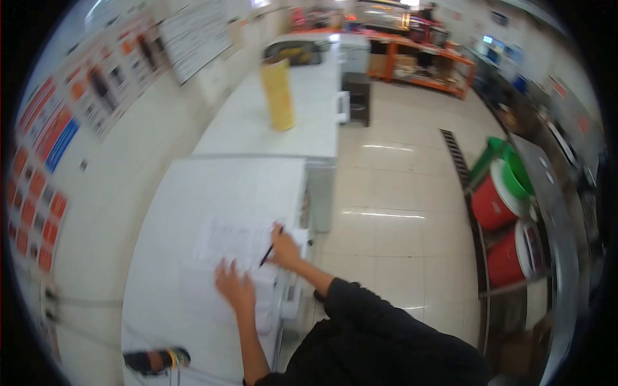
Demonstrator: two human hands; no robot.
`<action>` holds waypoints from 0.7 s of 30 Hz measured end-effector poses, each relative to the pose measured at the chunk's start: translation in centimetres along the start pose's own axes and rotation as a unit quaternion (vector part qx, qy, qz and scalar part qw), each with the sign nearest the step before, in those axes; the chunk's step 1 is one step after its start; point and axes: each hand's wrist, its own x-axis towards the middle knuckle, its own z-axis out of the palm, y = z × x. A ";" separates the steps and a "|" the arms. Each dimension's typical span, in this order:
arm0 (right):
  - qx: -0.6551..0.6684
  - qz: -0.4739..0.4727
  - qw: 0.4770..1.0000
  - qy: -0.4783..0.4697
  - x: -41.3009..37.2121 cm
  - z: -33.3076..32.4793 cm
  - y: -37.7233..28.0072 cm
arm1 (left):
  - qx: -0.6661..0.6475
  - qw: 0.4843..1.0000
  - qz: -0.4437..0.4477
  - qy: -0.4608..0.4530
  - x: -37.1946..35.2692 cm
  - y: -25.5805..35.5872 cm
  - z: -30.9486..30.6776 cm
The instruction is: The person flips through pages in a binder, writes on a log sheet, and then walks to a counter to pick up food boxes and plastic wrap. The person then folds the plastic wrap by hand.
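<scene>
My right hand (284, 252) grips a dark pen (270, 248) with its tip on a white sheet of paper (232, 239). The sheet lies on top of a white chest-like unit (212, 193). My left hand (234, 287) rests flat on the near edge of the same sheet, fingers spread, just left of the right hand. Both arms reach forward from my black sleeves.
A yellow cylinder (278, 93) stands on the white counter (302, 122) beyond. Red buckets with green lids (497, 193) sit on a metal rack at the right. A black and orange tool (156, 359) lies at the near left. Posters (58, 128) cover the left wall. Orange shelving (425, 64) stands far back.
</scene>
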 end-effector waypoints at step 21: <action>-0.042 0.010 0.998 -0.041 1.3 -3.4 -1.3 | 0.008 0.982 -0.128 -0.139 -5.7 -1.5 -0.3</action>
